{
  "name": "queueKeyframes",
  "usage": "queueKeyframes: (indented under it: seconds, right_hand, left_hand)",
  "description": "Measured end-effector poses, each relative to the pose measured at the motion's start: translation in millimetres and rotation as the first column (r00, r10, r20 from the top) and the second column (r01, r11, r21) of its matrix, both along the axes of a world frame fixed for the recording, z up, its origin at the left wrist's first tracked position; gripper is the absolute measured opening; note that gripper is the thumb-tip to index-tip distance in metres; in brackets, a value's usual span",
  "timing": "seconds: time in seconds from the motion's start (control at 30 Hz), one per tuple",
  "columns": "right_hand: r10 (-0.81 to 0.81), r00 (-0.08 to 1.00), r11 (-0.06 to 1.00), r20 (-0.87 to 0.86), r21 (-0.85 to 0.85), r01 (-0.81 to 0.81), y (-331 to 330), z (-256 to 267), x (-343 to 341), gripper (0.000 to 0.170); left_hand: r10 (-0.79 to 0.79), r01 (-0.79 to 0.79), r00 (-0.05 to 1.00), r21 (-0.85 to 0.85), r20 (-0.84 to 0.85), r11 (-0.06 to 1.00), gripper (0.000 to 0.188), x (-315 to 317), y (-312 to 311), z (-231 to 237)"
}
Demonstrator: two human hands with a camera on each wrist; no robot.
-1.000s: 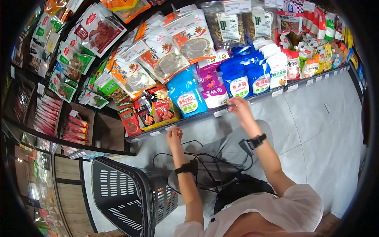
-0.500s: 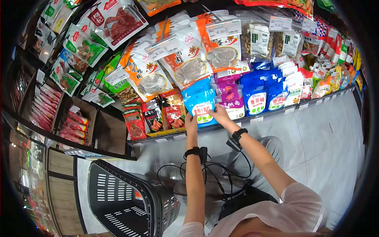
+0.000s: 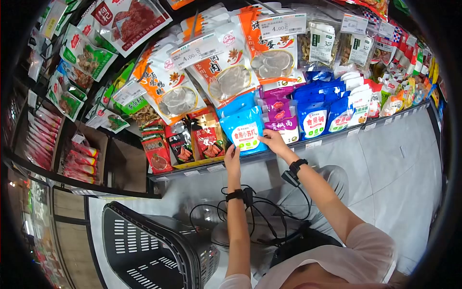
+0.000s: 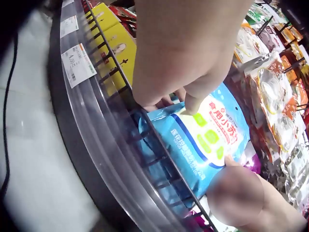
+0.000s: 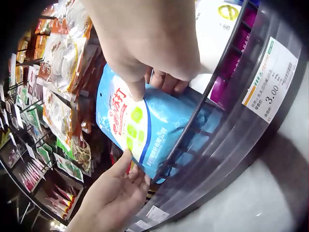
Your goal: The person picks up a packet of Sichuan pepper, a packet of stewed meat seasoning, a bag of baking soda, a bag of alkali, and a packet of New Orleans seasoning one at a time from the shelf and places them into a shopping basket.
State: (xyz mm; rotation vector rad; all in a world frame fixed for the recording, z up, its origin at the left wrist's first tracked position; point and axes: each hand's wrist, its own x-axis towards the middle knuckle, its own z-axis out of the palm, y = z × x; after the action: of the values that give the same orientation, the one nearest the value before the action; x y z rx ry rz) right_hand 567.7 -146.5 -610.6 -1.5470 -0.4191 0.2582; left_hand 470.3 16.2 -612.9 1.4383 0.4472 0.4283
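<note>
Blue pouch [image 3: 242, 126] in pinched left grip [image 3: 233, 163] and right grip [image 3: 274, 142]

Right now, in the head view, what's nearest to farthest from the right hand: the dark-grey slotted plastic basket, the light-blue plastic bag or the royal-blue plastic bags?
1. Light-blue plastic bag: pinched by the right hand itself, on its left.
2. Royal-blue plastic bags: a little to its right.
3. Dark-grey slotted plastic basket: well off, low on the left.
</note>
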Motion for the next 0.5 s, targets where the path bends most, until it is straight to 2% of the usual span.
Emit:
queueKeyframes:
  seconds: [0.13,0.33,0.4,0.47,0.5]
  right_hand:
    - [-0.044,0.999,0.999,-0.017,0.019,0.044,2.8,4.6,-4.2,0.013]
    - [-0.019,0.998,1.0,-0.067,-0.01,0.018,1.5,-6.5,-0.2,0.013]
    - [-0.02,0.998,1.0,-0.053,-0.013,0.019,0.9,-4.9,-1.0,0.014]
    - [-0.044,0.998,0.993,0.035,-0.105,0.048,2.8,-8.1,-1.6,0.015]
    - [-0.054,0.995,0.987,0.08,-0.147,0.065,3.2,-12.3,-1.3,0.016]
  left_hand:
    - [0.043,-0.043,0.999,-0.038,-0.001,0.998,0.036,2.6,-0.6,-10.2]
    - [0.092,-0.091,0.995,0.034,-0.029,0.995,0.034,-1.9,-7.3,0.3]
    - [0.068,-0.067,0.998,0.033,-0.018,0.997,0.031,-1.8,-4.9,-4.3]
    - [0.044,-0.043,0.999,0.05,-0.018,0.998,0.027,-3.3,-1.3,-10.6]
    - [0.006,-0.007,1.0,0.131,0.004,0.991,0.024,-3.9,1.1,-14.9]
